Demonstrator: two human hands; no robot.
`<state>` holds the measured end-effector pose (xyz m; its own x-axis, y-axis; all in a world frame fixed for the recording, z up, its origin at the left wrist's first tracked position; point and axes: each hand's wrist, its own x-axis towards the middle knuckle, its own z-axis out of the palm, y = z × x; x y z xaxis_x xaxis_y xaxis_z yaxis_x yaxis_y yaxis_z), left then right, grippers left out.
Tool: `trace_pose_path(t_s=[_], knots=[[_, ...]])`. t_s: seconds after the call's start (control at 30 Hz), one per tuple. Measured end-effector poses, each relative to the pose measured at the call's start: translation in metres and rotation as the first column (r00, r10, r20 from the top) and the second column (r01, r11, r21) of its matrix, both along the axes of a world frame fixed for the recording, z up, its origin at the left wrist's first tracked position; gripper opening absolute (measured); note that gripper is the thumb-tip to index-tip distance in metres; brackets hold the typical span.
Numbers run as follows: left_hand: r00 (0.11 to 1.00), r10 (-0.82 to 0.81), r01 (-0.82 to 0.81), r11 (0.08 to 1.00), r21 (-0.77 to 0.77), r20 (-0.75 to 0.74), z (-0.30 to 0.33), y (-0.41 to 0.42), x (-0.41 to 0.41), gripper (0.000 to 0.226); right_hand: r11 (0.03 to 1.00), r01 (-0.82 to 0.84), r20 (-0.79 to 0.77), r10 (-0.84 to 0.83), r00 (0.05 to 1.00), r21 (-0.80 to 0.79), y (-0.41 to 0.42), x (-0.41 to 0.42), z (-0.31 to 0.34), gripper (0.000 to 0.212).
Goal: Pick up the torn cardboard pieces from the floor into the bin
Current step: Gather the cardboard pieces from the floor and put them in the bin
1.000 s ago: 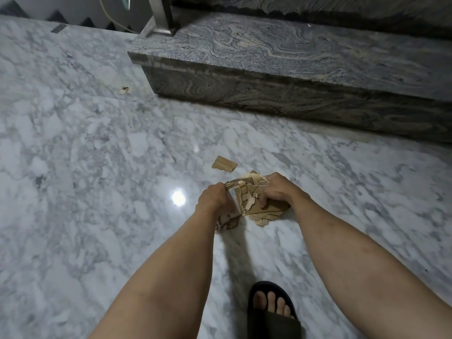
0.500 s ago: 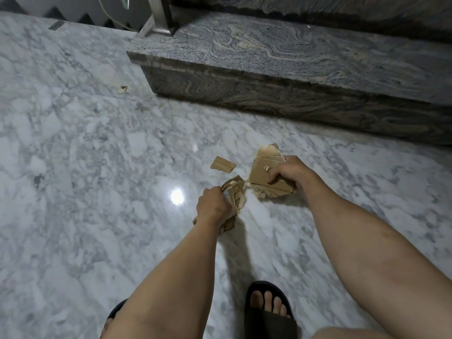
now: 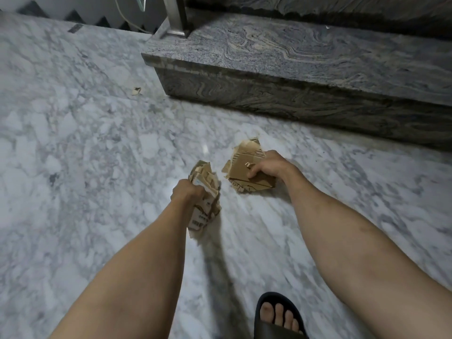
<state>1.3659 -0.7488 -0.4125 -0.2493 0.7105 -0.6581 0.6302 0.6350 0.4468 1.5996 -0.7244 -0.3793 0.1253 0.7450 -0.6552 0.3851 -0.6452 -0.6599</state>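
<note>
Left hand [image 3: 187, 194], right hand [image 3: 265, 167]: fingers curled, apart.

You hold two bundles of torn brown cardboard. The left bundle [image 3: 204, 194] is a crumpled stack with dark printed marks, standing roughly upright above the floor. The right bundle [image 3: 247, 167] consists of flatter, ragged-edged sheets, close beside the first but apart from it. One small scrap [image 3: 136, 91] lies on the marble, well apart.

The right hand [image 3: 267, 167] has drawn its cardboard [image 3: 247, 168] away from the left hand's [image 3: 187, 195] bundle [image 3: 205, 199]; the small piece that lay on the floor beyond is no longer seen.
</note>
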Motion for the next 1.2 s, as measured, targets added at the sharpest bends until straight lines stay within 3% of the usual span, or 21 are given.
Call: trace_pose_path(t_s=[0.1, 0.27, 0.4, 0.6, 0.8, 0.97, 1.1, 1.2], knots=[[0.998, 0.050, -0.051, 0.998, 0.030, 0.043, -0.002, 0.004, -0.013, 0.045, 0.999, -0.030, 0.021, 0.030, 0.999, 0.026, 0.010, -0.027, -0.012, 0.039], [0.977, 0.117, -0.124, 0.992, 0.030, 0.177, -0.009, -0.002, -0.016, 0.043, 0.982, -0.190, 0.215, 0.182, 0.960, 0.015, 0.015, -0.054, -0.038, 0.065], [0.934, 0.199, -0.203, 0.979, -0.018, 0.296, -0.015, -0.004, -0.011, 0.042, 0.976, -0.217, 0.353, 0.205, 0.913, -0.004, 0.016, -0.060, -0.038, 0.056], [0.878, 0.272, -0.278, 0.960, -0.043, 0.395, -0.031, -0.005, -0.008, 0.051, 0.984, -0.177, 0.366, 0.163, 0.916, 0.003, 0.016, -0.062, -0.041, 0.046], [0.769, 0.395, -0.385, 0.914, -0.129, 0.502, -0.017, -0.011, 0.002, 0.031, 0.982, -0.180, 0.369, 0.148, 0.917, 0.051, 0.011, -0.064, -0.044, 0.053], [0.675, 0.485, -0.471, 0.863, -0.182, 0.556, -0.017, -0.018, 0.007, 0.028, 0.998, -0.054, 0.263, 0.040, 0.964, 0.045, 0.006, -0.063, -0.050, 0.050], [0.675, 0.491, -0.480, 0.859, -0.177, 0.550, -0.017, -0.017, 0.005, 0.028, 0.995, 0.096, 0.026, -0.095, 0.995, -0.005, 0.002, -0.056, -0.054, 0.046], [0.650, 0.486, -0.476, 0.860, -0.186, 0.584, -0.019, -0.016, 0.000, 0.032, 0.970, 0.226, -0.175, -0.239, 0.955, -0.092, -0.002, -0.044, -0.047, 0.040]])
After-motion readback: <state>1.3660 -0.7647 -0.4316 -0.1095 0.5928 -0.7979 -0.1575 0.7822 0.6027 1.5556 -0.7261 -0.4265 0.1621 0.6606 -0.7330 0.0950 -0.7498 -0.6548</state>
